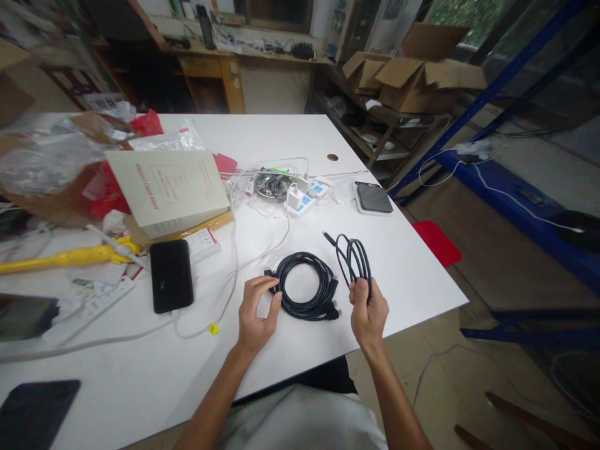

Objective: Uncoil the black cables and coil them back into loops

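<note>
A thick coil of black cable (pixel 304 311) lies on the white table in front of me, with dark connectors at its left and right sides. My left hand (pixel 259 312) is at the coil's left edge, thumb and fingers apart in a curve; whether the fingertips touch the cable is hard to tell. To the right of the coil, my right hand (pixel 368 312) grips a smaller looped black cable (pixel 359 253) between thumb and fingers. The loops stand up above that hand, and one connector end sticks out to the upper left.
A black phone (pixel 172 276), an open booklet (pixel 173 187) and a yellow tool (pixel 70 257) lie on the left. Beyond the coil are a power strip (pixel 307 199) and white cords. A square device (pixel 374 197) sits near the right edge. A person stands at the back left.
</note>
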Tool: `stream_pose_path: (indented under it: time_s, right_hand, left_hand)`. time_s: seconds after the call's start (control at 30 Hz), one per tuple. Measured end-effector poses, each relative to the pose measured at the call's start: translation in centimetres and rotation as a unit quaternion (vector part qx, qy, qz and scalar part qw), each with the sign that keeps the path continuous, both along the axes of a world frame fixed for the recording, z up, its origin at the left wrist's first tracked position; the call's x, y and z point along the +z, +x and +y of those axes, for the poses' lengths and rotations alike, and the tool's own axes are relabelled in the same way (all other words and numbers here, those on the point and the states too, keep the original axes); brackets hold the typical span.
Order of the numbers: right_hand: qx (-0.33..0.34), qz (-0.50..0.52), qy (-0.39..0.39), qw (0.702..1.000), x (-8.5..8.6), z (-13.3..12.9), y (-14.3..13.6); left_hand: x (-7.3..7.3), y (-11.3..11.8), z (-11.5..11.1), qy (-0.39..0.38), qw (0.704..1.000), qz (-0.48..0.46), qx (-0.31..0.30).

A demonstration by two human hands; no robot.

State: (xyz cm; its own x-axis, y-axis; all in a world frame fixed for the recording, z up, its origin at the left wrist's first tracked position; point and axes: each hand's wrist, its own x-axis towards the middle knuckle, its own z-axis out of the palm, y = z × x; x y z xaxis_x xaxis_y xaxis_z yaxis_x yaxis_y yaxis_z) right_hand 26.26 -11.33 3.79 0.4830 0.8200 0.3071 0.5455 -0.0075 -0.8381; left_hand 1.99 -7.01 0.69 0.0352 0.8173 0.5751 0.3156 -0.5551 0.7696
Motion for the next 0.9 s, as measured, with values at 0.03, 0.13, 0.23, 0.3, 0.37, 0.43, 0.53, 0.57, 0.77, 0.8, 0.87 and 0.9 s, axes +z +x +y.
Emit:
stream_pose_path:
  time_s: [0.03, 0.13, 0.23, 0.3, 0.37, 0.43, 0.53, 0.57, 0.77, 0.8, 0.87, 0.9]
  right_hand:
    - [0.021, 0.001, 0.000, 1.000, 0.4, -0.9, -0.9]
    - [0.112, -0.034, 0.002, 0.993, 1.4, -2.8, -3.4]
    - [0.207, -0.089, 0.020, 0.974, 2.1, -3.6, -5.2]
    - [0.254, -0.102, 0.035, 0.961, 2.4, -3.6, -6.0]
    - [0.284, -0.102, 0.037, 0.953, 2.5, -3.4, -6.3]
    - [0.295, -0.096, 0.029, 0.950, 2.6, -3.3, -6.1]
    - [0.286, -0.053, 0.010, 0.957, 2.8, -3.1, -5.2]
    - [0.279, -0.026, 0.002, 0.960, 2.9, -3.1, -4.9]
    - [0.144, 0.056, 0.003, 0.988, 3.8, -3.3, -1.8]
    - [0.121, 0.063, 0.011, 0.991, 4.0, -3.4, -1.1]
    - [0.075, 0.089, 0.034, 0.993, 4.5, -3.6, 0.5]
    - [0.053, 0.105, 0.047, 0.992, 4.8, -3.7, 1.4]
  left_hand:
    - [0.0, 0.0, -0.2, 0.004, 1.000, -0.005, -0.023]
    - [0.8, 0.2, -0.9, -0.053, 0.992, -0.046, -0.107]
    - [2.6, 0.8, -1.6, -0.152, 0.972, -0.105, -0.146]
    - [4.1, 1.3, -1.8, -0.215, 0.958, -0.142, -0.123]
    - [5.3, 1.8, -1.8, -0.271, 0.943, -0.173, -0.092]
    - [6.1, 2.0, -1.6, -0.305, 0.930, -0.192, -0.070]
    - [6.7, 1.8, -1.4, -0.314, 0.927, -0.197, -0.059]
    - [6.8, 1.6, -1.3, -0.315, 0.927, -0.194, -0.062]
    - [7.1, 0.6, -1.6, -0.315, 0.928, -0.180, -0.089]
    - [7.2, 0.5, -1.6, -0.311, 0.929, -0.178, -0.087]
    - [7.2, 0.1, -1.6, -0.300, 0.935, -0.175, -0.076]
    - [7.2, -0.2, -1.6, -0.293, 0.937, -0.175, -0.068]
